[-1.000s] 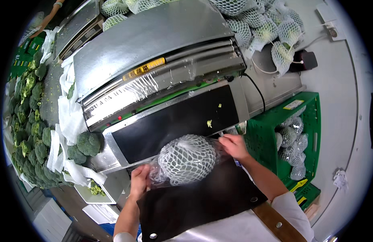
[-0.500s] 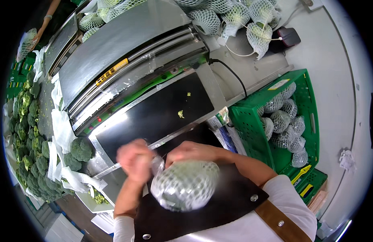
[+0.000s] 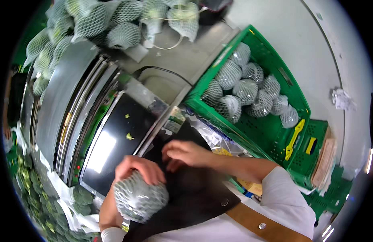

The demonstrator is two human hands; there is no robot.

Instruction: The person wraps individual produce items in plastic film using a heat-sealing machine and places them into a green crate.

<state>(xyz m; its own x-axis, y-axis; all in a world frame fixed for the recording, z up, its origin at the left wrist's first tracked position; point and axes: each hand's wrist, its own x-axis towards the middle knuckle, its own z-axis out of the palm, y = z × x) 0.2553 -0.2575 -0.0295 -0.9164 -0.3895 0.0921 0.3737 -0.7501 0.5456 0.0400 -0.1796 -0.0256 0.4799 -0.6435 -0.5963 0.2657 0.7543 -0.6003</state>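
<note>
A steel machine (image 3: 59,94) and its dark plate (image 3: 128,117), flecked with green scraps (image 3: 129,136), stand at a metal counter (image 3: 166,86), with netted bundles (image 3: 124,35) heaped behind, broccoli heads (image 3: 35,189) piled at the lower left, and a green crate (image 3: 275,54) of wrapped balls (image 3: 246,91) to the right. The left hand (image 3: 140,169) grips a film-covered netted ball (image 3: 140,199) from above, in front of the dark apron (image 3: 194,197); it looks nearly round, so I cannot tell a long axis or where its stem points. The right hand (image 3: 184,154) is unclenched beside it, fingers loosely bent, apparently bare.
</note>
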